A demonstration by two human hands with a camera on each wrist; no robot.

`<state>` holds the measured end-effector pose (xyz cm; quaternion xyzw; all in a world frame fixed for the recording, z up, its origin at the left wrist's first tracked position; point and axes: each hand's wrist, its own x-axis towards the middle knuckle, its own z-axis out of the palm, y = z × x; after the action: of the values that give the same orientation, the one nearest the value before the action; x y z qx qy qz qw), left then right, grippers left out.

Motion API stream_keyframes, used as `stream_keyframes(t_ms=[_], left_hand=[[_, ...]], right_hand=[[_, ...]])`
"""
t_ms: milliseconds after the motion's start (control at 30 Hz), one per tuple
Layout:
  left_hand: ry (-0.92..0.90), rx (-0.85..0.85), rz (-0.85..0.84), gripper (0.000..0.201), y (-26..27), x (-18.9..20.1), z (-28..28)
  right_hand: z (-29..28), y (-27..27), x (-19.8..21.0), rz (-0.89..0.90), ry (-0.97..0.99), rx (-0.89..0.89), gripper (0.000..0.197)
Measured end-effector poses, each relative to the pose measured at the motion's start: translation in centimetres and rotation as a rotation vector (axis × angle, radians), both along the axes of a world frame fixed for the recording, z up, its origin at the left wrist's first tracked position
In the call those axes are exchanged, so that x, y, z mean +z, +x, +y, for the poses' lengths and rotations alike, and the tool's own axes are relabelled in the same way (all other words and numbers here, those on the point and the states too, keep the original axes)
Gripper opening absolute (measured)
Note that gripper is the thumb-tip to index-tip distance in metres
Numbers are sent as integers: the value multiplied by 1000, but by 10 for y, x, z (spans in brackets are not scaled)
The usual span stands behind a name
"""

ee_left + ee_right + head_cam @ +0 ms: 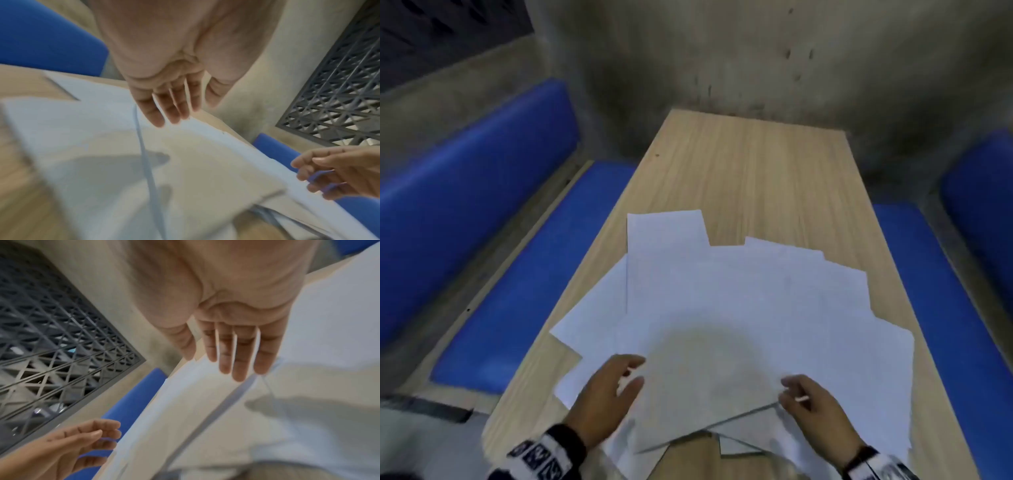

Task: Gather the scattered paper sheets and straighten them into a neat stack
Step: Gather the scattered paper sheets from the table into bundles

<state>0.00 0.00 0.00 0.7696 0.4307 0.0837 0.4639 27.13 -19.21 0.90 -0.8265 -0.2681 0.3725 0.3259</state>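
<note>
I read the paper sheets (739, 308) as a loose fan spread on the near half of the wooden bench (750, 171), overlapping at odd angles, corners poking out left, far and right. The fan's long axis runs across me, left to right; the heap lies directly ahead of both hands, between them and slightly beyond. Left hand (607, 390) sits at the near-left edge of the top sheet, fingers straight and a little spread, holding nothing that I can see; in the left wrist view the fingertips (158, 120) hover at or just touching a sheet edge, cannot tell which. Right hand (808, 401) is at the near-right edge, fingers relaxed and extended, also not gripping; the right wrist view shows the fingers (238, 369) over a raised paper edge. Both hands look about equally near. Sheets are white, thin, unprinted as far as blur allows; a few near corners overhang the bench edge toward me. Blue seats (517, 291) flank the bench. My judgement: gathering is barely begun; an inward sweep from both sides is needed.
</note>
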Motion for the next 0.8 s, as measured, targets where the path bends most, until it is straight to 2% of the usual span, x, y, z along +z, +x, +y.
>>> stream_keyframes(t_ms=[33,100,200,300,367,433,500,533,600,700,800], left_hand=[[139,-34,45,27,9,-4,14],[342,-154,264,54,32,-15,39],[371,-261,495,88,71,-27,67],[353,-338,644,107,97,-39,80],[358,-326,681,103,107,-39,81],[278,-295,636,75,108,-35,79],[173,-155,487,39,101,-29,79],[163,-60,432,28,93,-27,80],[245,45,475,28,74,-23,83],[264,53,648,41,48,-30,81],[210,83,564,40,40,-38,80]], right_hand=[[11,4,-8,-12,-15,16,15],[33,10,-16,-1,-96,9,21],[58,10,-29,-79,-150,-35,37],[70,10,-35,-187,-203,-115,48],[73,12,-37,-149,-185,-124,52],[72,14,-37,-107,-82,-120,50],[68,19,-35,-120,37,-171,46],[67,23,-35,-172,49,-205,45],[68,29,-38,-243,-52,-265,48],[72,36,-47,-196,-216,-323,63],[77,43,-51,-187,-231,-421,72]])
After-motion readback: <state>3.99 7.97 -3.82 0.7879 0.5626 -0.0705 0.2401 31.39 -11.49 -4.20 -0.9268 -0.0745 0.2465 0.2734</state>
